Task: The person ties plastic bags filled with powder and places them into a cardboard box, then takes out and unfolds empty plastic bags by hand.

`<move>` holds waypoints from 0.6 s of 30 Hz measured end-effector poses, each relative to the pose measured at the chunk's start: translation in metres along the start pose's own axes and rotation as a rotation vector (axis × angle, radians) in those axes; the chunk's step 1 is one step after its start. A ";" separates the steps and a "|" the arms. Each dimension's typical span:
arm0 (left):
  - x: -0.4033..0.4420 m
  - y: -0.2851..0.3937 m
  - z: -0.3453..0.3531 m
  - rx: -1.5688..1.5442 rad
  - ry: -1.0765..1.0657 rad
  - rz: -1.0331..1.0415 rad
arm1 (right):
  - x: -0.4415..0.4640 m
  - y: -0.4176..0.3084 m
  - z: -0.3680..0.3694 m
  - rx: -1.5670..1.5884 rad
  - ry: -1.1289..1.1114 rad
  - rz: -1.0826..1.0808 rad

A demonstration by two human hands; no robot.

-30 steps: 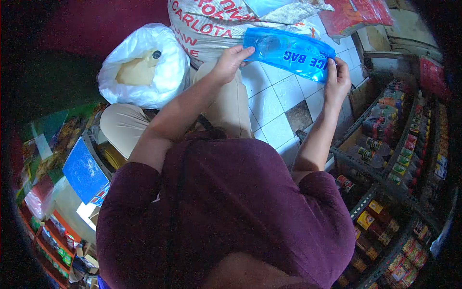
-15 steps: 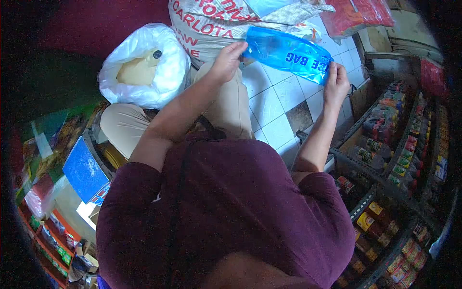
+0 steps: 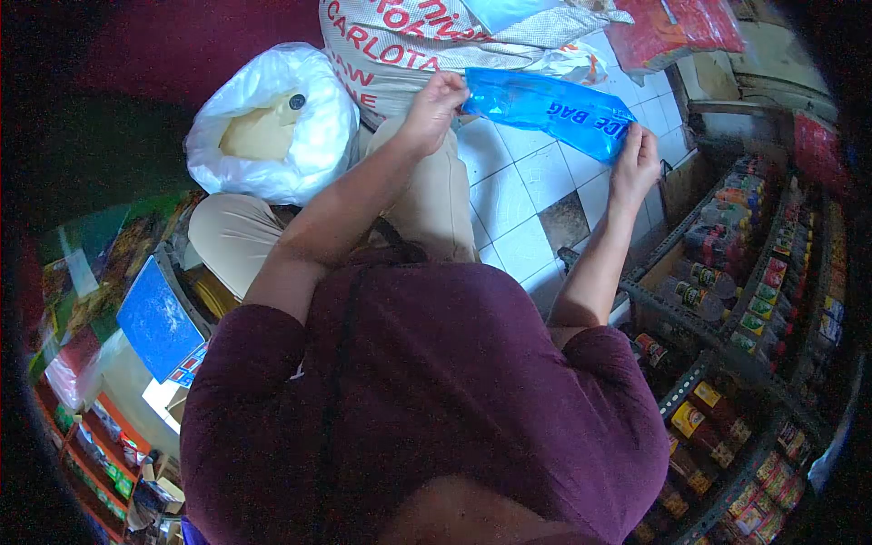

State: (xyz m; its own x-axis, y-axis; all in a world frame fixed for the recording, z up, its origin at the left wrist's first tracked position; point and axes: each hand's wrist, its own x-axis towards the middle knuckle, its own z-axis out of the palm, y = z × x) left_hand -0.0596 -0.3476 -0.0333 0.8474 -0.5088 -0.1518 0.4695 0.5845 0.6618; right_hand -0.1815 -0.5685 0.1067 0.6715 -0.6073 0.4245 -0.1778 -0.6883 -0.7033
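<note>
A flat blue plastic ice bag with dark lettering is stretched between my two hands, above the tiled floor and in front of a woven sack. My left hand pinches its left end. The other end is gripped by my right hand, with the fingers closed over the edge. Left of my left arm stands a white plastic-lined container holding a pale yellowish substance, with a small dark round object on it.
Behind the ice bag lies a big woven sack with red print. A red package is at the far right. Shelves of bottles and packets line the right side. A blue panel stands at the left, near orange shelves.
The left part of the ice bag has dropped slightly and its upper edge has folded over. My left fingers have curled in more; my right hand has shifted a little lower.
</note>
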 end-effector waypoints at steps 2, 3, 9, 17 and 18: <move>0.002 -0.002 -0.007 0.077 -0.071 0.017 | -0.001 -0.005 0.003 0.032 -0.018 -0.013; 0.001 -0.002 -0.006 0.078 -0.071 0.019 | -0.002 -0.008 0.004 0.049 -0.026 -0.021; 0.000 -0.002 -0.003 0.053 -0.049 -0.014 | -0.003 -0.023 0.005 0.128 -0.039 0.026; -0.004 0.003 -0.004 0.085 -0.190 -0.067 | 0.000 -0.025 0.008 0.247 -0.030 0.019; -0.003 0.004 -0.006 0.084 -0.189 -0.066 | 0.001 -0.024 0.008 0.290 -0.031 0.020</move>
State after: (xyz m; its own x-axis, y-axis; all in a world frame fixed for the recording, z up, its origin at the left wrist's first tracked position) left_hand -0.0591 -0.3400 -0.0350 0.7501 -0.6584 -0.0619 0.4934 0.4949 0.7153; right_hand -0.1713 -0.5496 0.1192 0.6926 -0.6039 0.3944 0.0186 -0.5317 -0.8467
